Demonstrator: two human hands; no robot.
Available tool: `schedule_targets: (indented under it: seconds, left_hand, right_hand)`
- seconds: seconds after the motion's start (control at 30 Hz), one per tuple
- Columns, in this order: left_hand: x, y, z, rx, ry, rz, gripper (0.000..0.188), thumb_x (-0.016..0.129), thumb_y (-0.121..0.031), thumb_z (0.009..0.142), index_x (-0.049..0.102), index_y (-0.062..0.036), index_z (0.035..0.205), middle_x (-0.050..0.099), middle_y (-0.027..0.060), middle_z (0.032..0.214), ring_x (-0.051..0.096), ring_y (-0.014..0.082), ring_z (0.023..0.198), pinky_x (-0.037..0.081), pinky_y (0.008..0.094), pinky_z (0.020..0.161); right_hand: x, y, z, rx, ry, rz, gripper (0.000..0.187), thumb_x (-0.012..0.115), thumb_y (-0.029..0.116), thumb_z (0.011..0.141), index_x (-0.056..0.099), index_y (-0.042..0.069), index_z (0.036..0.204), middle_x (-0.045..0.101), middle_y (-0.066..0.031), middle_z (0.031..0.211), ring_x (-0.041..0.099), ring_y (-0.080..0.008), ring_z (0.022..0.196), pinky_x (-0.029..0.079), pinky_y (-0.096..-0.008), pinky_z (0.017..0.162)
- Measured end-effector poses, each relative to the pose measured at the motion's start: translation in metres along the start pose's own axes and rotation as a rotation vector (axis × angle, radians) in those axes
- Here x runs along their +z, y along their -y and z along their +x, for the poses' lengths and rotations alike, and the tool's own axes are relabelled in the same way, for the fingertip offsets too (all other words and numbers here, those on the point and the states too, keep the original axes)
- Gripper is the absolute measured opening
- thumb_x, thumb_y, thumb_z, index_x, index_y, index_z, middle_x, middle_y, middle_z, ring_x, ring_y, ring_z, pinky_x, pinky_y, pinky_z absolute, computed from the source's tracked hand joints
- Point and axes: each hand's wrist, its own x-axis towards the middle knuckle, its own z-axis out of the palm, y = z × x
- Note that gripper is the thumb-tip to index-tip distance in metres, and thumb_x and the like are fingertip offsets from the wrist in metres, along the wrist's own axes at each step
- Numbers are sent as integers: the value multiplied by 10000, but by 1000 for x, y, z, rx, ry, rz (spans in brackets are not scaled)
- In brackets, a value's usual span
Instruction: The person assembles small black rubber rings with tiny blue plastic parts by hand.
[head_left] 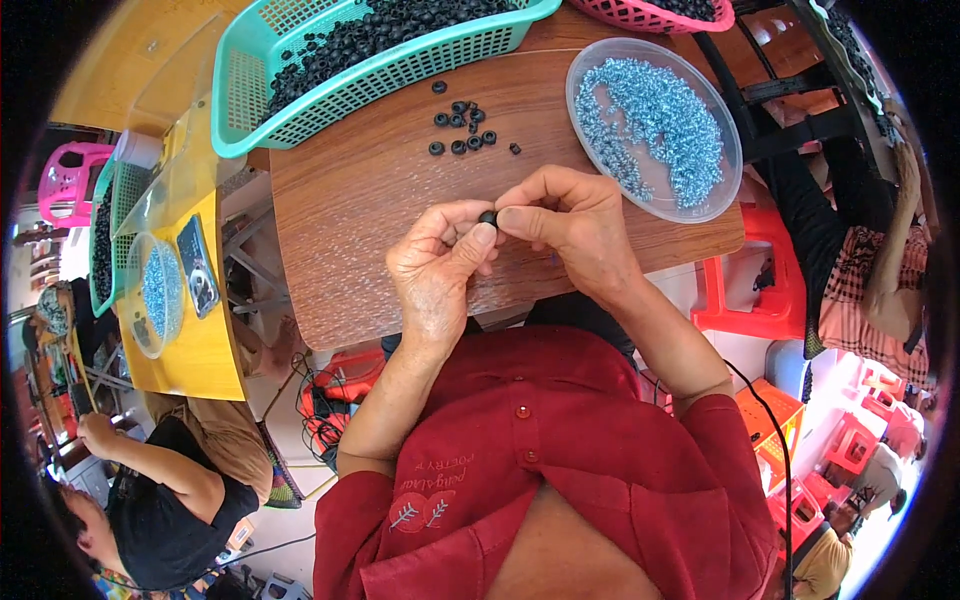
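Note:
A small round black part (488,217), like a rubber or plastic cap, is held between my two hands above the near half of the brown wooden table (340,240). My left hand (435,262) pinches it between thumb and fingers. From the other side, my right hand (580,228) has thumb and forefinger closed at the same part; whether a smaller piece is in those fingertips is hidden. Several loose black parts (459,147) lie on the table beyond my hands. Right of them is a clear round dish (732,165) with many small shiny blue pieces (665,110).
A turquoise basket (380,93) of black parts stands at the far left, a pink basket (660,20) at the far right. On the left, a yellow table (200,350) bears another dish and a phone (198,265). Red stools (750,290) and other people are around.

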Motion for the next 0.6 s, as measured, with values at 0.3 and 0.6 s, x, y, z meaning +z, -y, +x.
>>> schedule_targets:
  seconds: [0.3, 0.6]
  left_hand:
    - [1, -6, 2, -118, 12, -83, 180, 641, -17, 847, 616, 48, 1013, 668, 103, 817, 599, 116, 650, 475, 208, 542]
    - [0, -2, 2, -94, 5, -59, 159, 638, -4, 843, 615, 52, 990, 671, 121, 807, 604, 127, 631, 476, 220, 522]
  right_hand:
    - [-2, -5, 5, 161, -18, 164, 61, 678, 54, 788, 651, 7, 817, 646, -44, 666, 559, -72, 564, 385, -190, 484]
    - [-3, -7, 4, 129, 31, 118, 80, 676, 57, 807, 646, -1, 853, 656, -58, 711, 530, -68, 567, 397, -200, 520]
